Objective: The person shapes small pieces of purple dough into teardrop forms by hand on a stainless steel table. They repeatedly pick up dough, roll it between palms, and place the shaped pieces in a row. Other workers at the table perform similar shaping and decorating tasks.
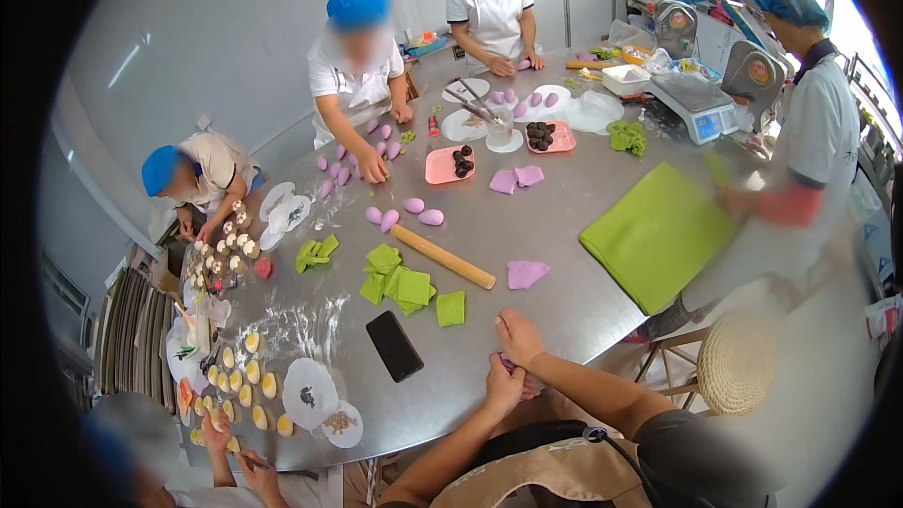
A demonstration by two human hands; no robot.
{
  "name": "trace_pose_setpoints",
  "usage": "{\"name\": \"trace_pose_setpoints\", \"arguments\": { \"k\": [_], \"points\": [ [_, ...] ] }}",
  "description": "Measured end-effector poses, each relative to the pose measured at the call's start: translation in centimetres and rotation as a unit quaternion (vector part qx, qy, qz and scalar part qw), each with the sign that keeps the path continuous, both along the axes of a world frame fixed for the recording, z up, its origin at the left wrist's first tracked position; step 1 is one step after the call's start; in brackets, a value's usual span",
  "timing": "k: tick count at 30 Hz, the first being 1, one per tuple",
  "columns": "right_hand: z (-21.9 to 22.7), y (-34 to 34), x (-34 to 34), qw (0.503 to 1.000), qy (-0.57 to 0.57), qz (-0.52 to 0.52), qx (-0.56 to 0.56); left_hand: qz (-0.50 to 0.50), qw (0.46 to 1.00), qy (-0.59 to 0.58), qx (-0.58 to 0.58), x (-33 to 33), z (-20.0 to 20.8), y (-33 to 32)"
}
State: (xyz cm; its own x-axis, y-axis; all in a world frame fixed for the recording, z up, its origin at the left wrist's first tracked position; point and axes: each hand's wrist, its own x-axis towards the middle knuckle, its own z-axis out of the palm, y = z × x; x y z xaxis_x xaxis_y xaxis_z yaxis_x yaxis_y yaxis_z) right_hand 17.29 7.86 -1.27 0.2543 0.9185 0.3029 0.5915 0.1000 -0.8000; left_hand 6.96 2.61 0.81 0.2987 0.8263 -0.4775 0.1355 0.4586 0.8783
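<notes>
Close to the table's near edge, my left hand [505,386] is closed round a small piece of purple dough [508,363], mostly covered by the fingers. My right hand [519,337] is curled against the same piece from above, its fingers partly hidden. Just beyond my hands lies a flat purple dough piece [528,274]. To its left are a square green dough sheet [451,309], a pile of green sheets [398,280] and a wooden rolling pin [442,257]. A black phone [394,346] rests left of my hands.
Purple egg-shaped dough pieces [431,217] lie farther off, near pink trays [438,167] of dark balls. A large green dough sheet [658,235] covers the right side, where a co-worker [818,122] stands. Other co-workers surround the table. A woven stool [738,362] stands at right.
</notes>
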Motion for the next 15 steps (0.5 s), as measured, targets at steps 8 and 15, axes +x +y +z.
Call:
{"name": "trace_pose_setpoints", "arguments": {
  "k": [8,15],
  "points": [
    [1.5,-3.9,-0.6,0.995,0.021,0.035,-0.096,-0.118,0.982,0.052,0.135,-1.3,-0.8,-0.9],
    [0.2,-0.2,0.4,0.945,0.254,0.036,-0.205,-0.005,0.994,-0.106,-0.009,-0.4,-1.2,0.5]
  ]
}}
